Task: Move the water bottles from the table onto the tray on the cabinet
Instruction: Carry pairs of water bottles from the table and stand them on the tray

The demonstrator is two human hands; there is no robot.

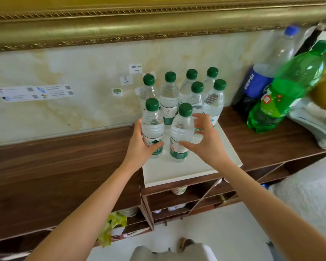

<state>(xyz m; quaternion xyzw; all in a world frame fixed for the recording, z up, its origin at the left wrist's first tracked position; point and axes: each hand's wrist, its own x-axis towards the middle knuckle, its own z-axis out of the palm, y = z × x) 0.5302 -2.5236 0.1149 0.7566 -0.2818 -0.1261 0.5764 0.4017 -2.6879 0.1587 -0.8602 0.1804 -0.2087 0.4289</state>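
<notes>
On the cabinet [64, 166] top, a white tray [179, 172] sits with its front edge overhanging the cabinet's front slightly. Eight water bottles stand upright on it, long axes vertical, green caps up, packed toward the rear half by the marble wall [64, 76]. Two form the front row: the front-left bottle [152, 127] and the front-right bottle [182, 132], just beside each other; the other six stand behind them, close together.

Left hand [139, 146] is wrapped around the front-left bottle's lower body, thumb across the label, fingers behind: a closed grip. Right hand [205, 140] is spread, fingers splayed, thumb tip touching the front-right bottle's label; the fingers curve beside it on its right without closing.

Bare tray surface remains in front of the front row. Right of the tray, on the cabinet, stand a Pepsi bottle [256, 85] and a green soda bottle [282, 97], apart from the tray.
</notes>
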